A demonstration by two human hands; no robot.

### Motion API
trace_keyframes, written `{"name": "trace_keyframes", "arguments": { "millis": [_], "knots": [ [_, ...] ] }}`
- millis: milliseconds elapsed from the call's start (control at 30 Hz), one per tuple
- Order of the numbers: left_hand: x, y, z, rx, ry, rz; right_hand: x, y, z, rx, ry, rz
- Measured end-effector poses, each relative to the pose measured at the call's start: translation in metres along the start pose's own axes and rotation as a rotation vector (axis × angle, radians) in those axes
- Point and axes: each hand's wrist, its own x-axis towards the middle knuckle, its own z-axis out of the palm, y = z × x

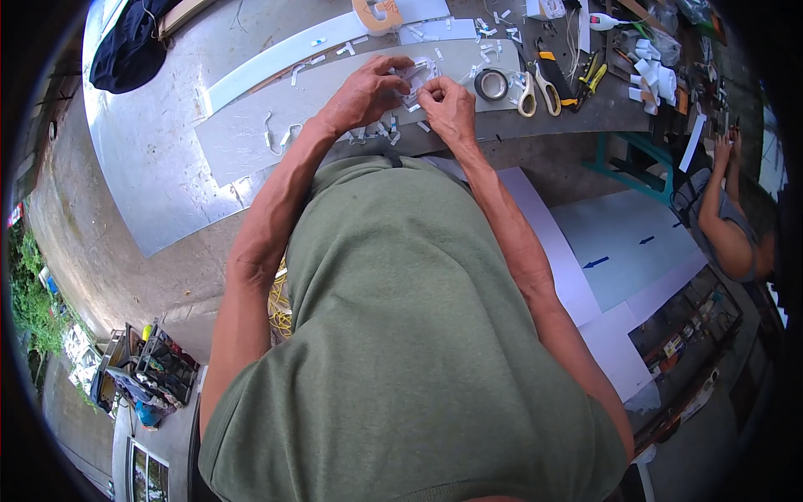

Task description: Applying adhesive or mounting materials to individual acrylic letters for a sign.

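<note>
My left hand [368, 90] curls its fingers over the near-left side of a small whitish, partly clear piece [421, 72] on the table and steadies it. At that piece's right edge, my right hand [450, 109] is closed in a pinch; whatever sits between thumb and finger is too small to make out. Small white wired modules [393, 130], which look like LED modules, lie just in front of the hands. A roll of black tape [491, 84] rests beside my right hand, with cream-handled scissors [548, 90] beyond it.
A grey sheet [251, 138] lies under the work, and a long white strip [276, 69] curves behind it. An orange-faced, letter-like shape [378, 17] stands at the back. A yellow-black utility knife [556, 75] and pliers [595, 77] lie rightward. Another person [729, 205] sits far right.
</note>
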Motion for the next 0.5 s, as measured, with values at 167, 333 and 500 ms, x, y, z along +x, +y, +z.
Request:
{"name": "trace_keyframes", "arguments": {
  "millis": [167, 333, 500],
  "knots": [
    [0.004, 0.003, 0.002, 0.005, 0.019, 0.001, 0.001, 0.000, -0.001, 0.011, 0.002, -0.007],
    [0.009, 0.008, 0.008, 0.040, 0.078, -0.016, 0.000, 0.001, -0.001, 0.020, -0.009, -0.001],
    [0.010, 0.012, 0.016, 0.000, 0.123, -0.088, 0.001, 0.001, -0.005, 0.077, -0.048, -0.010]
  ]
}}
